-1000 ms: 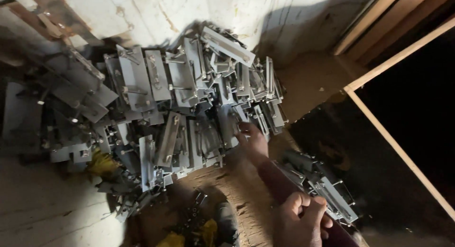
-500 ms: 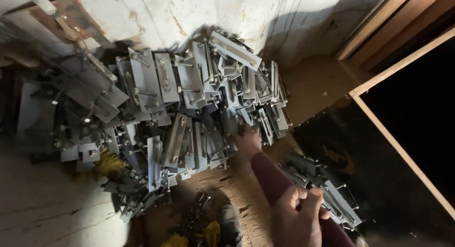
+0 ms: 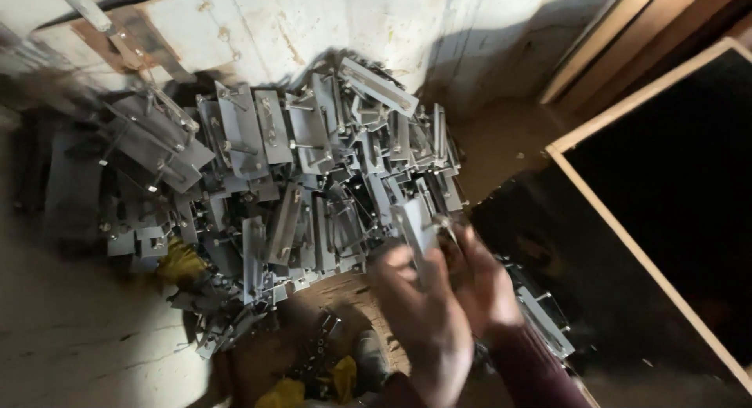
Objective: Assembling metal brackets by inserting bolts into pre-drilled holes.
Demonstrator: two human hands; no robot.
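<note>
Both hands meet low in the middle of the view, blurred, wrists rising from the bottom edge; the left hand (image 3: 423, 314) curls its fingers round a flat grey metal plate (image 3: 415, 228) that stands nearly upright between the palms; the right hand (image 3: 482, 279), in a dark red sleeve (image 3: 533, 369), presses against the plate's other side, its exact grip too blurred to tell; just behind lies a heap of metal brackets (image 3: 298, 173), flat, angular, dull grey, with bolts sticking out, on the dusty floor (image 3: 78, 337) against a scuffed white wall (image 3: 329, 24); a pale wooden frame (image 3: 627, 220) slants at right.
</note>
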